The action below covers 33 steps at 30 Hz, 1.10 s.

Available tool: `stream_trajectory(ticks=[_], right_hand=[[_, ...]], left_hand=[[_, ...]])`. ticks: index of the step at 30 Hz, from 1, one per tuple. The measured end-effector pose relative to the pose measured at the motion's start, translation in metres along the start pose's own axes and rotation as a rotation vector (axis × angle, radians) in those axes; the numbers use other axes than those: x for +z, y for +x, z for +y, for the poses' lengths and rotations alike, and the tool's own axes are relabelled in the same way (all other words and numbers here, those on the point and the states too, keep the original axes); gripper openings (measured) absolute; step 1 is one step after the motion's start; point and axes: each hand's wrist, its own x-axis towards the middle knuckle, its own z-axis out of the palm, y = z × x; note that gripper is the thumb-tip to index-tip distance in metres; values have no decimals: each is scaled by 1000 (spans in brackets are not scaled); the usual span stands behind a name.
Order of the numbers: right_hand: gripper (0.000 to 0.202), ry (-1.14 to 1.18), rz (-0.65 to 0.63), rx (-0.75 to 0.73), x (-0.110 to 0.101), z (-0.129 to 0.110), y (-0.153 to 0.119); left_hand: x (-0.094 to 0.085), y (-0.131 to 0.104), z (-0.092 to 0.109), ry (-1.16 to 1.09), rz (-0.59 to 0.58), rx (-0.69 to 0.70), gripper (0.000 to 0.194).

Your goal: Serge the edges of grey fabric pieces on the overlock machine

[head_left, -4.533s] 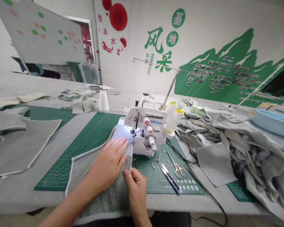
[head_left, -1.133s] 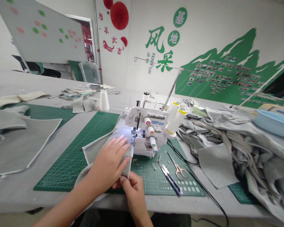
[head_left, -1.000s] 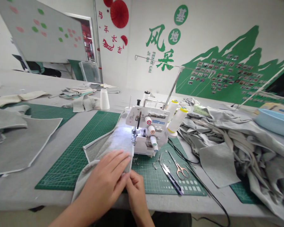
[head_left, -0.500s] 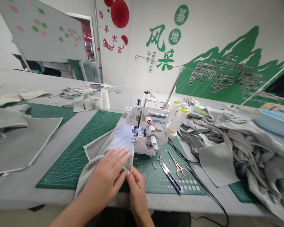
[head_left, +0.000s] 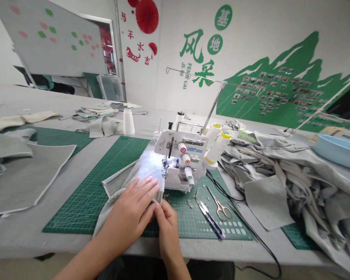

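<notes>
Light grey fabric (head_left: 147,165) with a pale edge lies under the lit presser foot of a white overlock sewing machine (head_left: 182,155). My left hand (head_left: 135,204) rests flat on the fabric in front of the foot, fingers stretched out and the thumb reaching toward the right hand. At the fabric's right edge, just below, my right hand (head_left: 167,221) pinches the cloth between thumb and fingers. The two thumbs are close together. The fabric's near part hangs in folds behind my left forearm, partly hidden.
A green cutting mat (head_left: 84,198) lies under the machine. Right of it are thread snips (head_left: 212,221), small scissors (head_left: 222,210) and a black cable (head_left: 262,237). A heap of grey fabric (head_left: 268,202) and a blue basin (head_left: 338,149) stand far right; a thread cone (head_left: 128,122) stands behind.
The fabric has slid a little farther toward the presser foot. My right hand has moved slightly up with its edge, while my left hand stays flat on the cloth.
</notes>
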Motion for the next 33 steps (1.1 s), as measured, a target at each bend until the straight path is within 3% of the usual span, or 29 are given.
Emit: stream_trajectory(ticks=[9, 12, 14, 17, 19, 21, 24, 33], right_hand=[[30, 17, -17, -13, 4, -7, 7], [33, -92, -10, -41, 2, -8, 7], [30, -256, 82, -117, -2, -7, 5], [14, -567, 263, -401, -10, -6, 2], [29, -769, 269, -598, -14, -6, 2], [45, -931, 212, -704, -16, -6, 4], [49, -1045, 177, -754, -16, -6, 7], [47, -989, 136, -829, -15, -3, 8]], left_hand=[[-7, -2, 3, 8, 24, 31, 44], [-8, -1, 1, 14, 14, 21, 45], [-8, -1, 0, 14, 6, 16, 46], [-7, -1, -2, 21, 4, 12, 44], [-6, 0, -2, 31, 9, 15, 42], [-5, 0, -2, 42, 24, 20, 41], [-5, 1, -1, 48, 34, 24, 41], [-6, 0, -6, 12, 12, -11, 39]])
